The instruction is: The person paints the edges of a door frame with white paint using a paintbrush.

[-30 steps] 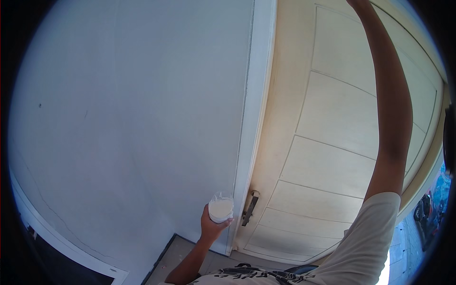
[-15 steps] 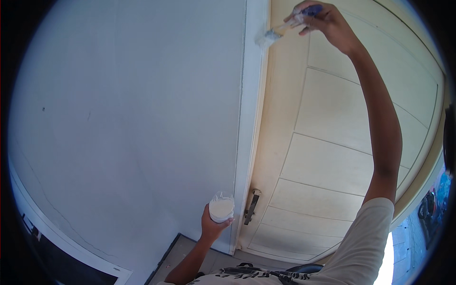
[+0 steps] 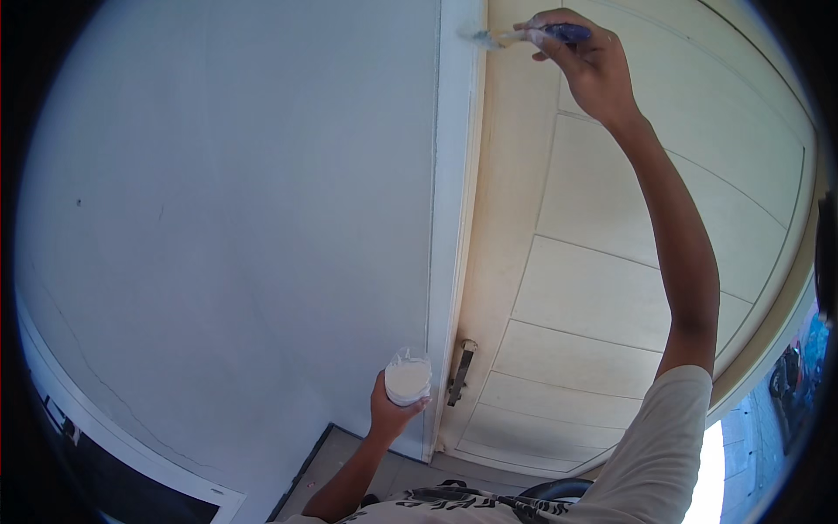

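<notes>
High up at the door frame, my right hand (image 3: 587, 57) grips the blue handle of a paintbrush (image 3: 506, 37). The brush lies nearly level, its bristles pointing left against the white door frame (image 3: 454, 157); the bristle tip is blurred. Lower down, my left hand (image 3: 391, 410) is wrapped round a clear plastic cup of white paint (image 3: 408, 382), held upright before the frame's lower part. White smears coat the cup's rim, and there are white paint marks on my right fingers.
A cream panelled door (image 3: 602, 288) with a metal handle (image 3: 463, 374) fills the right side. The pale wall (image 3: 227, 218) takes up the left, with a white-framed dark opening (image 3: 131, 476) at lower left. Grey floor tiles (image 3: 349, 458) show below.
The brush has swung from slanting down-left to nearly level, its tip shifting up and left onto the frame. My right arm has moved slightly left. My left hand and the cup stay almost still.
</notes>
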{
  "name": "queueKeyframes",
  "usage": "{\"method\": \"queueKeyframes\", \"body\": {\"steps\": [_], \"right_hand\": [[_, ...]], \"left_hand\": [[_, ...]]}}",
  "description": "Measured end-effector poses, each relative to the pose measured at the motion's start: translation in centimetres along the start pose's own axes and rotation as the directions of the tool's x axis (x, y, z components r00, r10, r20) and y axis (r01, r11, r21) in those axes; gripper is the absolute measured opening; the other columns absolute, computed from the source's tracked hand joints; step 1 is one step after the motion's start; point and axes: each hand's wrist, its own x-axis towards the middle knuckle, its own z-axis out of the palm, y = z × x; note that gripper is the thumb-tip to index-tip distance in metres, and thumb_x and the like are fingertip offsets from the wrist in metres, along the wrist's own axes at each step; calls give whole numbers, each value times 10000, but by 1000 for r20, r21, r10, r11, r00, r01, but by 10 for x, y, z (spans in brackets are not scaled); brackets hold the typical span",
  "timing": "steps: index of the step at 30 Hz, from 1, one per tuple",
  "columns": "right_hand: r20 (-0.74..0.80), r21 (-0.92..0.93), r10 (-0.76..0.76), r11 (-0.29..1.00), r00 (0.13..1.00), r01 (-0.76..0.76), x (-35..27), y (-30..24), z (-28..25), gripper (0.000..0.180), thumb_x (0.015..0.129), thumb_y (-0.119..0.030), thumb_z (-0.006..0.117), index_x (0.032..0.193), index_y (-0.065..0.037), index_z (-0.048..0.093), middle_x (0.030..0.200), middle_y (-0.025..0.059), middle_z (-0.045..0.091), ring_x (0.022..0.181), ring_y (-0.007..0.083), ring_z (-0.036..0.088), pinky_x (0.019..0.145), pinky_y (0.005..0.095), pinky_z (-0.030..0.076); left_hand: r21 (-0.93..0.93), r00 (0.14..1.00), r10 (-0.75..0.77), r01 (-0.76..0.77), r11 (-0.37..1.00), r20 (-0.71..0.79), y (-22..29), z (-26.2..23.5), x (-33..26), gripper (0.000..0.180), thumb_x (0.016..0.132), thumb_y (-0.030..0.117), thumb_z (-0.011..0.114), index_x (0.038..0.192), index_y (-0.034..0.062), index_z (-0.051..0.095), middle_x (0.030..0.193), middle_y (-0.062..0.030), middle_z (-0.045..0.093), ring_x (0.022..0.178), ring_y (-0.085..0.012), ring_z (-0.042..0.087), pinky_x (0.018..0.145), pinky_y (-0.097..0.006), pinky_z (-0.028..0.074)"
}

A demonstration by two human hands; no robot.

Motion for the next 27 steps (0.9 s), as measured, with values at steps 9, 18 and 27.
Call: {"method": "queueKeyframes", "body": {"steps": [9, 18, 27], "right_hand": [[314, -152, 273, 960, 909, -236, 56, 23, -24, 168, 1011, -71, 555, 1126, -35, 672, 1078, 155, 741, 1042, 262, 725, 844, 364, 624], [-251, 105, 45, 994, 967, -18, 143, 35, -36, 162, 992, -105, 630, 1072, 27, 680, 1063, 140, 716, 976, 243, 719, 815, 370, 620], [-20, 14, 136, 991, 991, -136, -28, 32, 16, 171, 996, -11, 565, 1129, -20, 671, 1066, 151, 740, 1053, 257, 721, 828, 362, 627]], "left_hand": [[56, 999, -35, 33, 998, 25, 3, -1, -1, 769, 680, 82, 902, 1330, 4, 498, 1209, -121, 650, 1123, -219, 647, 981, -369, 517], [43, 999, -34, 32, 999, 29, 2, 2, -1, 766, 670, 87, 906, 1317, 4, 505, 1201, -125, 653, 1112, -220, 650, 978, -368, 516], [84, 997, -74, 71, 994, 28, -4, -9, 0, 769, 665, 89, 907, 1315, 3, 505, 1197, -131, 654, 1110, -225, 654, 977, -370, 518]]}}
